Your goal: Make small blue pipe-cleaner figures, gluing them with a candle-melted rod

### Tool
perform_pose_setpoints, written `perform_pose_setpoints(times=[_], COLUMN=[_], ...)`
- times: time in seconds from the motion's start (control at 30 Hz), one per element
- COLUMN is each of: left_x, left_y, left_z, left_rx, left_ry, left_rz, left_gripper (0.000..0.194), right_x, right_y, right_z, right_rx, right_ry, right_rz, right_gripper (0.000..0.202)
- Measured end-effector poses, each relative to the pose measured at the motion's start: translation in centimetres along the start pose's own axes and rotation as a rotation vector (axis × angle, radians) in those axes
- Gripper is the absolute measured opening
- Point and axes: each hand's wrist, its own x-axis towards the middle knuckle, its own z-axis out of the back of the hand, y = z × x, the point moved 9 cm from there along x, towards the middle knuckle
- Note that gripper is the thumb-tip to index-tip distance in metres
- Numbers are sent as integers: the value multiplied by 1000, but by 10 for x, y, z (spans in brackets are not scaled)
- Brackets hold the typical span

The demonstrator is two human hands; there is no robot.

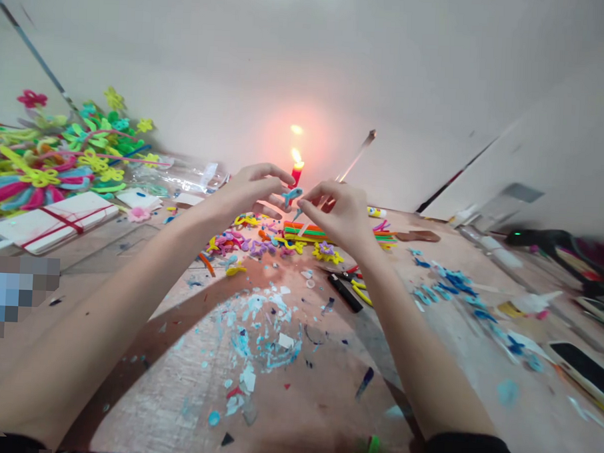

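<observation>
A lit red candle [297,175] stands at the back middle, just behind my hands. Between my hands is a small light-blue fuzzy piece [292,195], close in front of the candle. My left hand [260,188] is beside it on the left, fingers spread apart with nothing in them. My right hand [334,211] has its thumb and forefinger pinched at the blue piece's right side. A long thin stick [356,155] with a dark tip rises from behind the right hand, slanting up to the right.
Colourful fuzzy flowers [38,175] and a white box [56,221] lie at left. Pipe cleaners [306,233], a black tool [345,293] and pliers sit mid-table. Blue pieces [454,281], a glue bottle [531,302] and a phone [583,366] are at right. Paper scraps litter the front.
</observation>
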Motion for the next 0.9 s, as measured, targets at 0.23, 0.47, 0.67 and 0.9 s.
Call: perform_pose_setpoints(times=[0.23, 0.47, 0.67, 0.9], left_x=[-2, -3, -4, -3], left_y=[-2, -4, -2, 4], left_z=[-3, 0, 1, 3], left_rx=[107, 26, -52, -91], left_ry=[-36, -153, -201, -273], left_rz=[-96, -175, -192, -179], left_gripper=[12, 11, 15, 11], right_x=[0, 0, -1, -1], right_y=[4, 6, 4, 7], right_z=[-2, -5, -5, -8], right_rx=[-7, 64, 85, 71], right_ry=[26, 30, -8, -1], right_rz=[19, 9, 26, 40], right_gripper=[10, 14, 16, 18])
